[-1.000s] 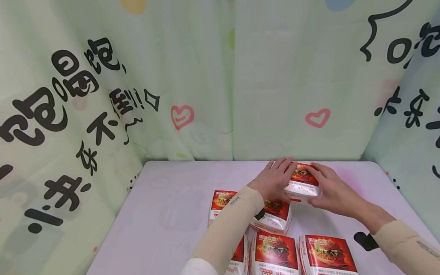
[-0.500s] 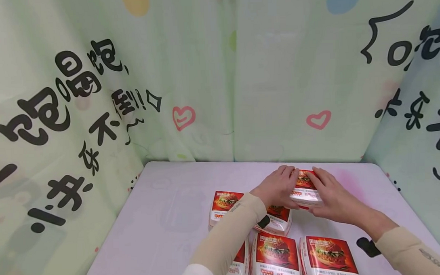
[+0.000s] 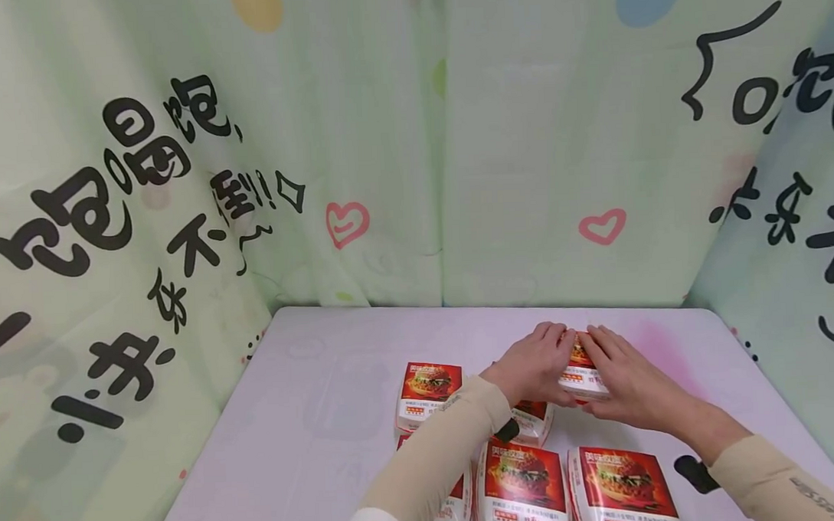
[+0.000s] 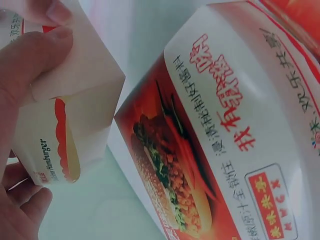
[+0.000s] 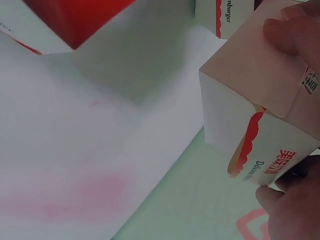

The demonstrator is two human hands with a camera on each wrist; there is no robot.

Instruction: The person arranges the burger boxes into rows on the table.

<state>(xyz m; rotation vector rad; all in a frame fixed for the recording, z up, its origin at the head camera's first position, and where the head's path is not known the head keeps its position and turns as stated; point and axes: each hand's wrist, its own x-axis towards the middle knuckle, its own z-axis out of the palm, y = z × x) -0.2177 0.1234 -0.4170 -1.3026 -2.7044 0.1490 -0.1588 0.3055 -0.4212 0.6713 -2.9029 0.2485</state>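
Observation:
A paper hamburger box, red with a burger picture on top and white below, is held between both hands over the back right of the table. The left hand grips its left side, and the right hand grips its right. In the left wrist view, the thumb presses a plain pale panel of the held box, with fingers curled below. The right wrist view shows the same box with a thumb on the panel and fingertips beneath the printed side. Another hamburger box stands close by the left hand.
Several similar boxes sit on the white table: one at the back left, one partly behind the left wrist, and a front row including a middle box and a right one. A printed curtain encloses the table.
Both hands have come slightly nearer the person and closer together. The held box has shifted a little right and down in the head view, with less of its top showing.

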